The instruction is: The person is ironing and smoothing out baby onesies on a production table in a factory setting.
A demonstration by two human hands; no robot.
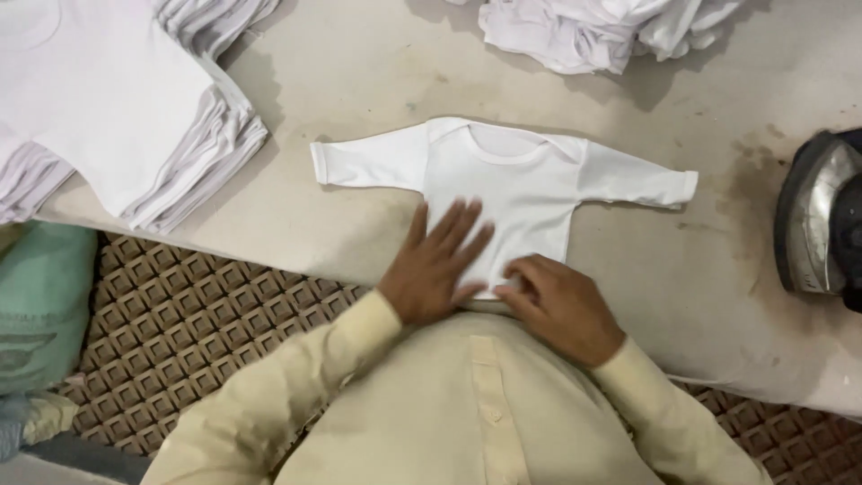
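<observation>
Hands at the hem — left hand pressed flat, fingers spread, right hand pinching the edge of a small white shirt on the ironing table. Smoothing underway — the iron, well apart, likely comes next.

One small white long-sleeved baby shirt lies spread flat at the centre of the table, with two sleeves out to nine and three o'clock. Two bare hands rest on its lower hem: the left hand and the right hand, both at about six o'clock. One stack of folded white shirts sits at ten o'clock; the number of shirts in it cannot be counted. One loose heap of white garments lies at one o'clock. One clothes iron stands at three o'clock. One green sack is at eight o'clock.
</observation>
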